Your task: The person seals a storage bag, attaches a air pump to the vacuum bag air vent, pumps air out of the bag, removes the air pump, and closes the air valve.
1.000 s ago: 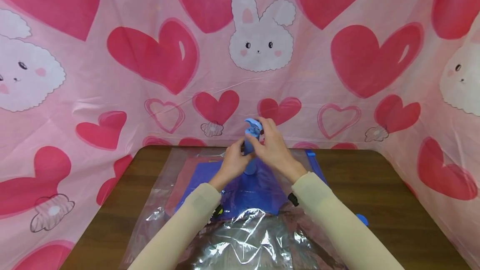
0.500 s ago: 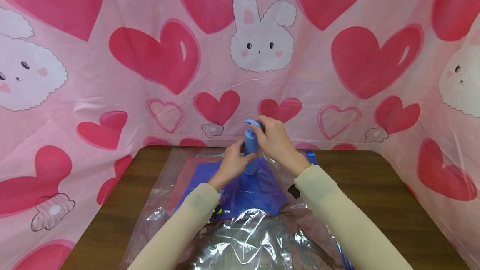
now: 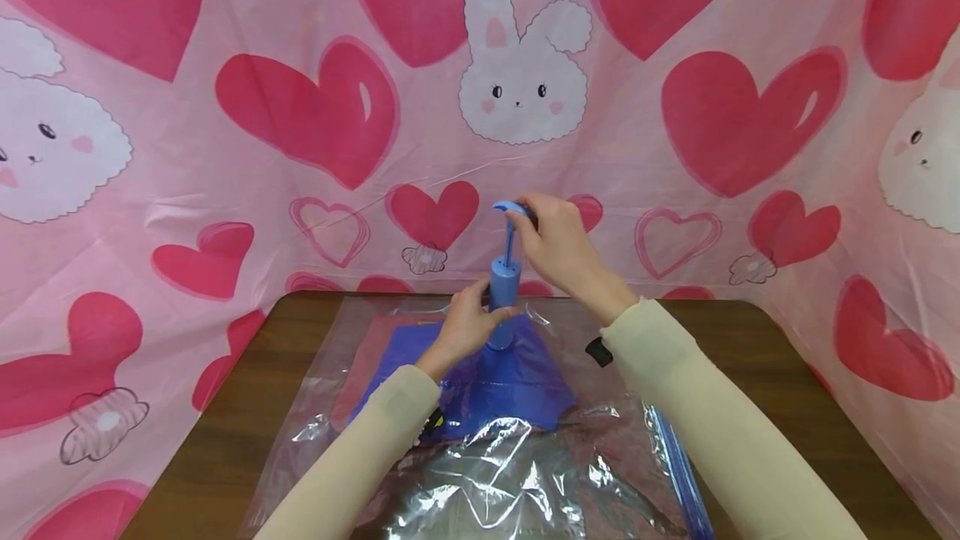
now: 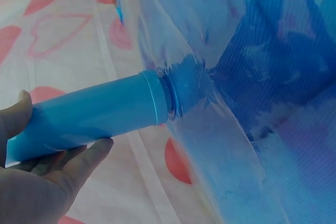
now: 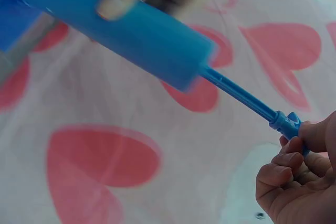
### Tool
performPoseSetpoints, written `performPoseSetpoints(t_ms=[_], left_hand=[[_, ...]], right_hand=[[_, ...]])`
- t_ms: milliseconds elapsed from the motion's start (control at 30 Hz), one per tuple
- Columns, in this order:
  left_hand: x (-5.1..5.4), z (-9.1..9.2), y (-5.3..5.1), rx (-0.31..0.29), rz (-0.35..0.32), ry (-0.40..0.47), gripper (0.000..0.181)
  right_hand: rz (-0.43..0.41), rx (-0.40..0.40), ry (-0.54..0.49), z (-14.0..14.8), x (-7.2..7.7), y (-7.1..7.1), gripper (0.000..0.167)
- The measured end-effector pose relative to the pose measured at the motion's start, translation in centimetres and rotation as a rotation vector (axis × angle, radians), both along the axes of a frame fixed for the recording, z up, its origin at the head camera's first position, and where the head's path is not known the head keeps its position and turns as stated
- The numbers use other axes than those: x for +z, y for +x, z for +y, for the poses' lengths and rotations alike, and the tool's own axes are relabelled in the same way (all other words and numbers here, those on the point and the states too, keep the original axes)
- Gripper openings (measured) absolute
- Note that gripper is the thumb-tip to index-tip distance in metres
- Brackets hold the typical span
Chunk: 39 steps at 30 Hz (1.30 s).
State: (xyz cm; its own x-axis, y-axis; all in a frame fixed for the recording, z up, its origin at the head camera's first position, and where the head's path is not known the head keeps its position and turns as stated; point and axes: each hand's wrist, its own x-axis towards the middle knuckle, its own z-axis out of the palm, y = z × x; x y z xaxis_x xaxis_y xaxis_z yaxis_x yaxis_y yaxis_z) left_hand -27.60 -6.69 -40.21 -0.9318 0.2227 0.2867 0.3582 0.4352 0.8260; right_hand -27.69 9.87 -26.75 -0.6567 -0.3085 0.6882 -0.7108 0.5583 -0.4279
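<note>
A blue hand pump (image 3: 504, 280) stands upright on a clear plastic storage bag (image 3: 495, 482) that lies flat on the table. My left hand (image 3: 467, 325) grips the pump's barrel (image 4: 94, 111) from the side. In the left wrist view the barrel's collared end meets the bag's plastic. Above it, my right hand (image 3: 558, 240) holds the curved pump handle (image 3: 512, 207) with curled fingers. The thin rod (image 5: 239, 94) shows drawn well out of the barrel between the two hands. Inside the bag lies folded blue cloth (image 3: 480, 390), with something reddish beside it.
Blue zip edging (image 3: 678, 473) runs along the bag's right side. A small black piece (image 3: 599, 352) lies near my right sleeve. The brown wooden table (image 3: 720, 357) extends beyond the bag, and a pink heart-print sheet (image 3: 420, 157) hangs behind it.
My right hand has pulled the pump handle upward: it first dipped close to the barrel's top, and now a long stretch of rod shows. The left hand keeps its grip.
</note>
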Motion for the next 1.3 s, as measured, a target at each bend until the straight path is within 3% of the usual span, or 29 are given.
performPoseSetpoints(t_ms=[300,467,700,1033,1133,1300], left_hand=[[-0.4,-0.5,-0.2,-0.020,-0.008,0.007,0.040],[-0.5,-0.6,-0.3,-0.022,-0.012,-0.001,0.042],[-0.7,-0.4,-0.1,-0.014,-0.014,-0.017,0.043],[-0.7,-0.5,-0.2,-0.013,-0.029,-0.020,0.042],[-0.6,-0.5,-0.4,-0.004,-0.008,-0.021,0.040],[-0.6,-0.4,-0.5,-0.006,-0.006,-0.016,0.043]], right_hand=[[0.089,-0.002,-0.029,-0.1,5.0,0.0,0.017],[0.123,-0.003,-0.034,0.1,6.6,0.1,0.019],[0.064,-0.068,-0.037,0.5,7.8,0.5,0.022],[0.032,-0.105,-0.059,0.4,6.1,0.7,0.018],[-0.005,-0.079,-0.021,-0.1,4.2,0.3,0.016],[-0.171,-0.047,0.090,-0.3,-0.4,-0.2,0.015]])
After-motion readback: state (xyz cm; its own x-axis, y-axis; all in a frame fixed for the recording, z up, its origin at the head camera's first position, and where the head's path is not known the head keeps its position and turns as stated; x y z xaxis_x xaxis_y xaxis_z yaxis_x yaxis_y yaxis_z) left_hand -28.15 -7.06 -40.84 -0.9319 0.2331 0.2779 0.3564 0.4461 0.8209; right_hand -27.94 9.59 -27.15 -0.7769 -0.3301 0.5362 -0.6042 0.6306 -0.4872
